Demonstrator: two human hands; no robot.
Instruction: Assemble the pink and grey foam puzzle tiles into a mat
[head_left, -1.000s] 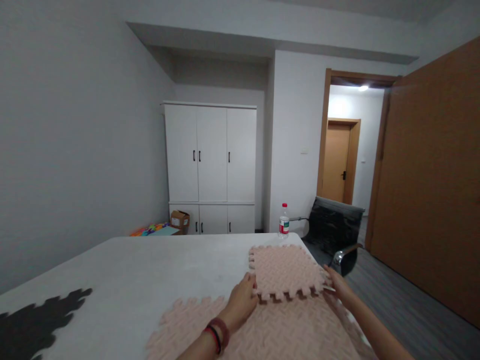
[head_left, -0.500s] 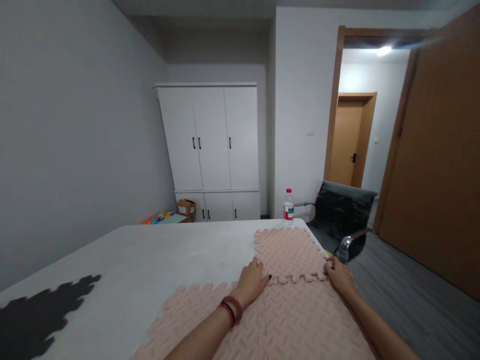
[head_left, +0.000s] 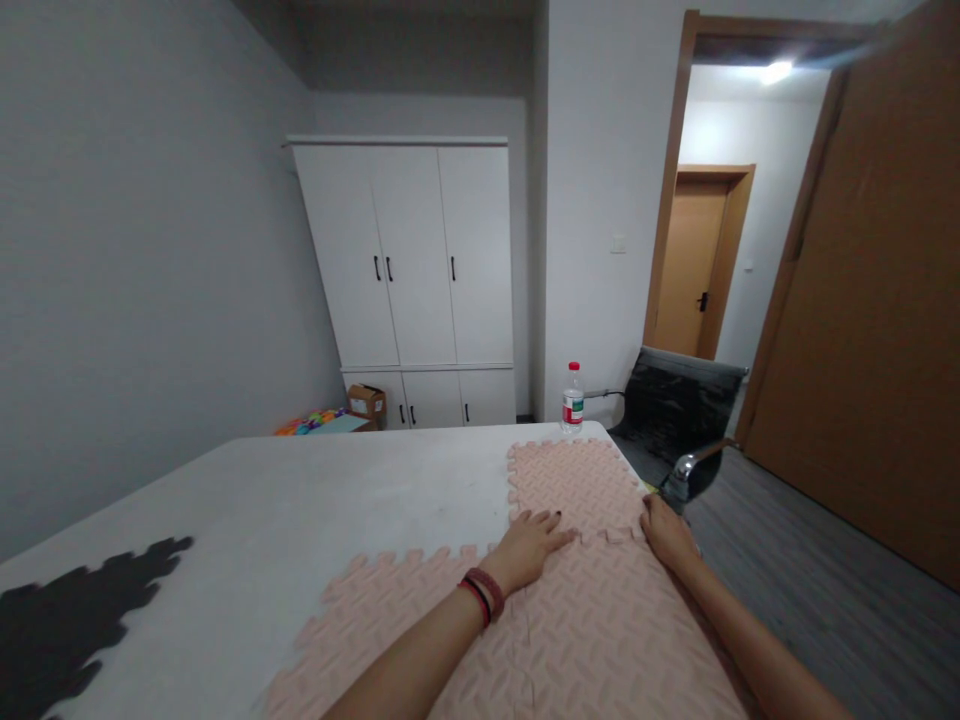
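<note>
Pink foam puzzle mats with toothed edges lie on the white table. My left hand rests flat, fingers spread, over the toothed seam between the far mat and the near right mat. A red and black wristband circles that wrist. At the right end of the same seam, my right hand is curled over the mats' outer edge; its fingertips are partly hidden. Another pink mat lies to the left, partly under my left forearm.
A dark grey foam mat lies at the table's left. A red-capped water bottle stands at the far right corner of the white table. Beyond the right edge is a black chair; a white cabinet stands behind.
My left hand has slid right along the seam and spread its fingers. The seam looks tighter on its right part. My right hand stays at the edge, and the view has tilted slightly down.
</note>
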